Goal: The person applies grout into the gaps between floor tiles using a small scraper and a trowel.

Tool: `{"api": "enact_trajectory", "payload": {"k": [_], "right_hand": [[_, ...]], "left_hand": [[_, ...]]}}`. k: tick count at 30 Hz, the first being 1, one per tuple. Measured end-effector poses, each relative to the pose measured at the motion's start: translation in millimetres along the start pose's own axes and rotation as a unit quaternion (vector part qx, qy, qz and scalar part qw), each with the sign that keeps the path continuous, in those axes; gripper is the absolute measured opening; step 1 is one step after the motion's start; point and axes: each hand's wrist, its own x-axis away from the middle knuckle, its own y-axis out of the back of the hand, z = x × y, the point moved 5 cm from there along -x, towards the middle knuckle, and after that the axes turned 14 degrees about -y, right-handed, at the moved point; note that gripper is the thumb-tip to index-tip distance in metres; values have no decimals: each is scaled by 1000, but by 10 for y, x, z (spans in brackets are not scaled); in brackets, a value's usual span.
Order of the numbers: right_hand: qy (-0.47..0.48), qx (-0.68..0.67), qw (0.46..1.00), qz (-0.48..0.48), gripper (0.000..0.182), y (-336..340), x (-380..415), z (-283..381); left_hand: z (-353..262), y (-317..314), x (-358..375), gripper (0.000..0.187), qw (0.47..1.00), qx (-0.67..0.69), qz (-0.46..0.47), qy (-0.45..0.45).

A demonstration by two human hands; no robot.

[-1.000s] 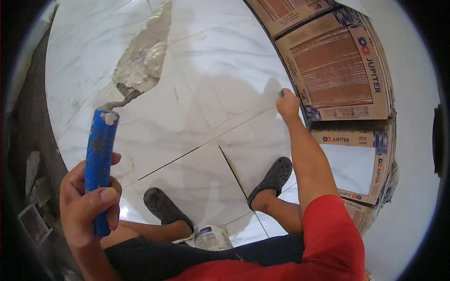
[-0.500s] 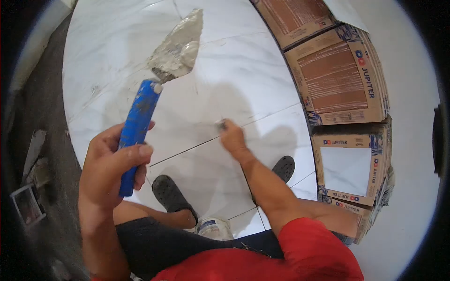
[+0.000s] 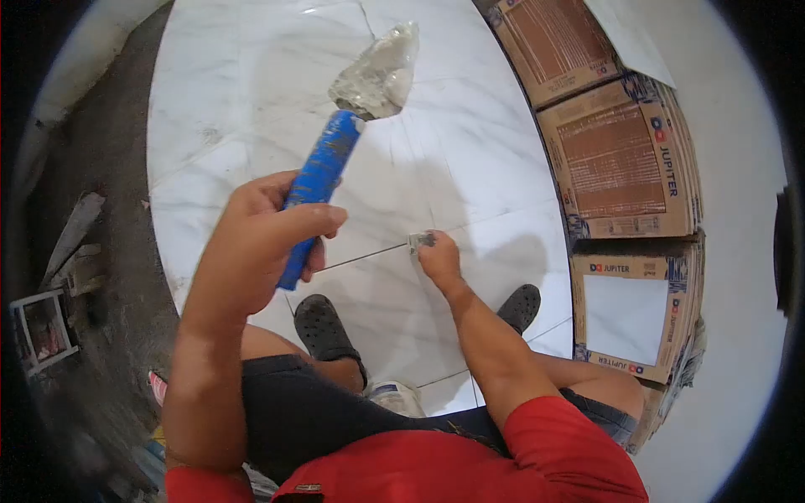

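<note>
A pointing trowel [image 3: 323, 159] is in my left hand [image 3: 260, 230], fingers wrapped around its blue handle. Pale wet grout or paste coats the trowel's blade [image 3: 379, 71], which points away from me above the floor. Lower down, my right hand [image 3: 439, 256] pinches a small flat scraper [image 3: 418, 242], smeared with the same pale stuff. The scraper's edge is at a dark joint [image 3: 360, 256] between white marble-patterned tiles [image 3: 369, 293]. Beyond the hand, the joint's line looks lighter.
Boxes of tiles [image 3: 616, 159] line the right side along the wall. A white bucket [image 3: 396, 397] stands between my legs, partly hidden. My feet in dark clogs [image 3: 325, 329] rest on the tiles. Left lie rough grey ground [image 3: 101, 159] and a white frame [image 3: 44, 331].
The view has shifted a little. My left hand has carried the trowel to the right and slightly farther away; my right hand has moved slightly right along the joint with the scraper.
</note>
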Motion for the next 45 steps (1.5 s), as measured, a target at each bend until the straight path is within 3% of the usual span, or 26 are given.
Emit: {"api": "enact_trajectory", "payload": {"k": [2, 4, 6, 9, 10, 12, 16, 20, 22, 25, 40, 45], "right_hand": [[-100, -236, 963, 85, 38, 101, -14, 151], [-85, -363, 925, 68, 43, 451, 52, 564], [23, -444, 894, 60, 40, 836, 74, 1029], [221, -339, 914, -19, 33, 1385, 418, 1885], [231, -338, 912, -21, 33, 1476, 531, 2079], [329, -191, 922, -74, 31, 1616, 791, 2499], [410, -123, 895, -128, 30, 1789, 978, 2813], [317, -157, 935, -29, 29, 1869, 940, 2548], [225, -248, 942, 27, 28, 1880, 899, 2394], [188, -263, 946, 13, 27, 1950, 975, 2307], [186, -256, 948, -36, 27, 2889, 1535, 2709], [163, -304, 939, -2, 24, 2719, 1462, 2807]], "left_hand": [[33, 53, -22, 43, 1000, -3, 7, 11], [74, 121, 0, 37, 999, 27, 10, 25], [48, 134, 38, 36, 999, 30, 5, 12], [24, 119, 84, 35, 999, 33, 17, 9], [23, 116, 108, 35, 999, 38, 27, 10], [18, 127, 151, 33, 998, 40, 42, 12], [-25, 218, 213, 31, 999, -31, 38, -14], [-45, 378, 235, 27, 996, -81, -5, -36], [-57, 422, 250, 30, 996, -75, -10, -45], [11, 475, 198, 33, 997, -75, -15, -33], [97, 410, 72, 28, 997, -74, 13, -36], [148, 384, 49, 25, 999, -33, 17, -24]]}}
